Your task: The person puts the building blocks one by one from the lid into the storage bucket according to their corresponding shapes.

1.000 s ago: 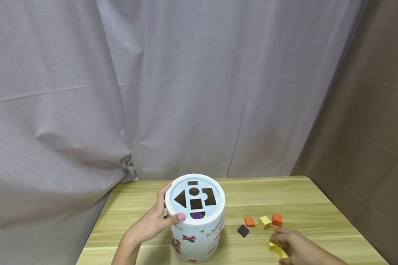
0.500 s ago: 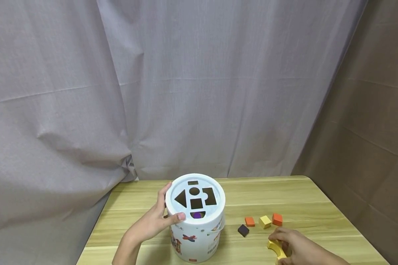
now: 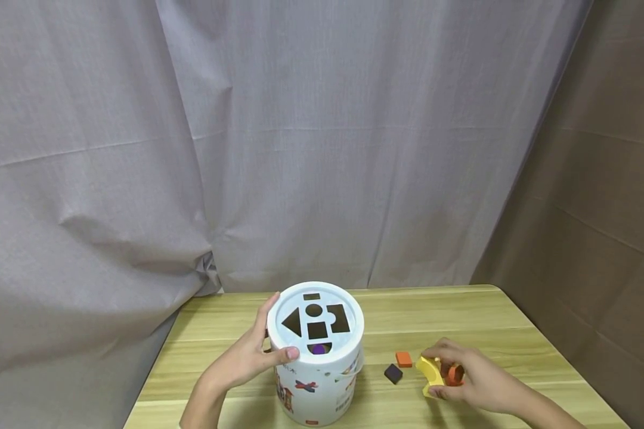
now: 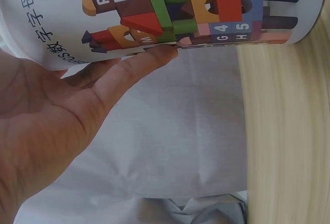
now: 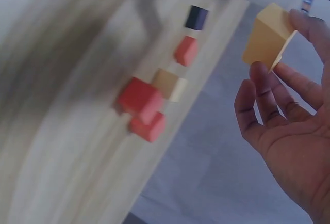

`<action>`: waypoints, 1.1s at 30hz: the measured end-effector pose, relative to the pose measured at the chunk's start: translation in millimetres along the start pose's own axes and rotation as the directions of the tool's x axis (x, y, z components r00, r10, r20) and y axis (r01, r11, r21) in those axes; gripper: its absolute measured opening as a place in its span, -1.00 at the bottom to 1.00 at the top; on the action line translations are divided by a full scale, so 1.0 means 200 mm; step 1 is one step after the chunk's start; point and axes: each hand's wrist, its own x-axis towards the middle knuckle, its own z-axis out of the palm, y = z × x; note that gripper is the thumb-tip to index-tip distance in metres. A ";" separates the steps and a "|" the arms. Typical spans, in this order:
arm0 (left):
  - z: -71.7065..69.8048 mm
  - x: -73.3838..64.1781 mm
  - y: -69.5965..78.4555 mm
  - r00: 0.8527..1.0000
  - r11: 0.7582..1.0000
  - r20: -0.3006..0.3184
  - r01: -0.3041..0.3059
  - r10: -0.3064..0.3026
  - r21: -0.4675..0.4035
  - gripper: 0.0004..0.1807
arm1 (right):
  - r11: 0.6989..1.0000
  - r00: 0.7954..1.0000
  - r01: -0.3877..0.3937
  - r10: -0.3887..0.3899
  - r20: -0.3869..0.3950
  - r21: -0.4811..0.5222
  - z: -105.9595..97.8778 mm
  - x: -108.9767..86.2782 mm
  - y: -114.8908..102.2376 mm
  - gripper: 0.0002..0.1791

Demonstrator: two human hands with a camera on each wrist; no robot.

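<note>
A white block bucket (image 3: 322,387) with printed pictures stands upright on the table, its lid (image 3: 335,348) cut with shaped holes. My left hand (image 3: 241,363) grips its left side, thumb on the lid's near edge and fingers around the wall; in the left wrist view a finger (image 4: 126,77) lies along the printed wall. With thumb and fingertips, my right hand (image 3: 474,378) pinches a yellow arch block (image 3: 429,372), which the right wrist view shows raised off the table. Something purple (image 3: 319,350) shows through the lid's nearest hole.
Beside the bucket lie a dark block (image 3: 393,373) and a flat orange block (image 3: 403,359). The right wrist view, blurred, shows a pale yellow block (image 5: 169,84) and two red-orange blocks, the larger one (image 5: 139,99) nearest it. Grey curtains (image 3: 354,149) hang behind the table (image 3: 434,310).
My right hand has lifted the yellow arch block and carried it up and leftward, now in front of the yellow block. My left hand and the bucket have stayed put.
</note>
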 end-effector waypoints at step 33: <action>0.01 0.01 -0.01 0.999 1.000 0.018 -0.028 0.028 0.007 0.34 | 0.978 0.978 0.098 -0.130 -0.165 -0.184 -0.13 0.38 -0.34 -0.41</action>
